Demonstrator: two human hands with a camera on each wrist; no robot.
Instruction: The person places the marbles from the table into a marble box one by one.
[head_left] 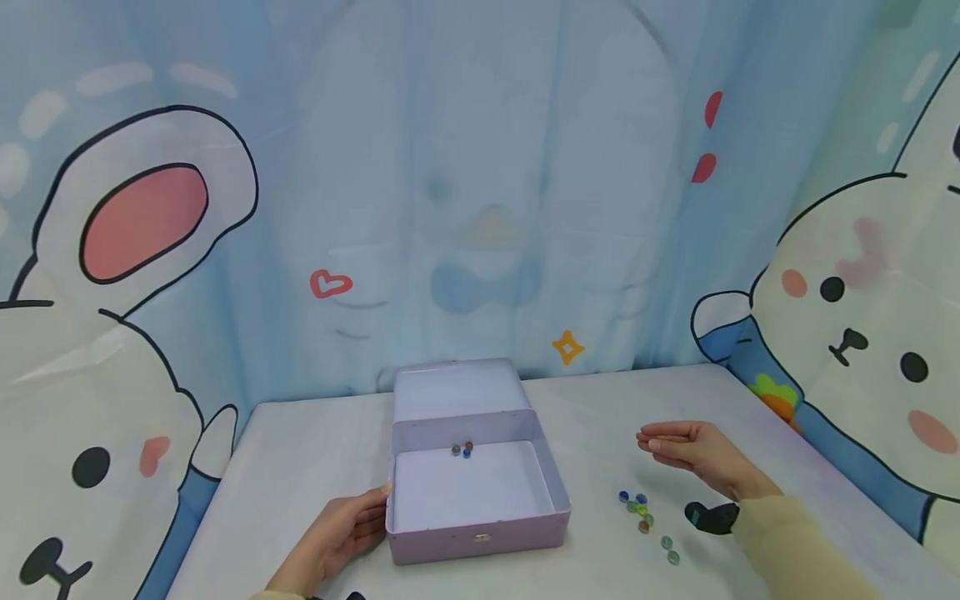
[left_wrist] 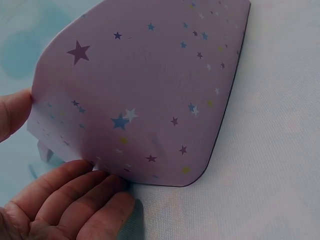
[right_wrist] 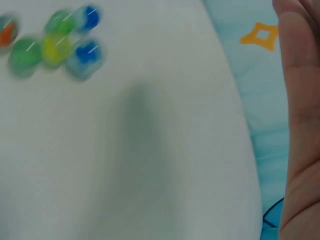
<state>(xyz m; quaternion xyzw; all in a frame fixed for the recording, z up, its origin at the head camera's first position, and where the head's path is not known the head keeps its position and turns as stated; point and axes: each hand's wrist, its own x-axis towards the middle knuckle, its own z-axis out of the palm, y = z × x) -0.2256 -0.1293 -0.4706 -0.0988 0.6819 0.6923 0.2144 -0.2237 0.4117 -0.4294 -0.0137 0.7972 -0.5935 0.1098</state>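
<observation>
A lilac tin box [head_left: 480, 542] stands on the table with its hinged lid [head_left: 457, 390] raised at the back. Inside, three small marbles [head_left: 467, 453] lie near the back wall. My left hand [head_left: 341, 529] touches the box's left side; the left wrist view shows the thumb [left_wrist: 14, 116] at one edge and the fingertips along the star-printed wall [left_wrist: 150, 100]. My right hand [head_left: 701, 454] hovers above the table right of the box, fingers extended and together, nothing visible in it. Below it lie several glass marbles [head_left: 642, 510], blue, green, yellow and orange.
Two pale green marbles [head_left: 670, 550] lie nearer the front than the group. A dark wrist device [head_left: 711, 517] sits at my right wrist. Behind the white table [head_left: 322, 442] hangs a blue curtain [head_left: 480, 167] with cartoon figures.
</observation>
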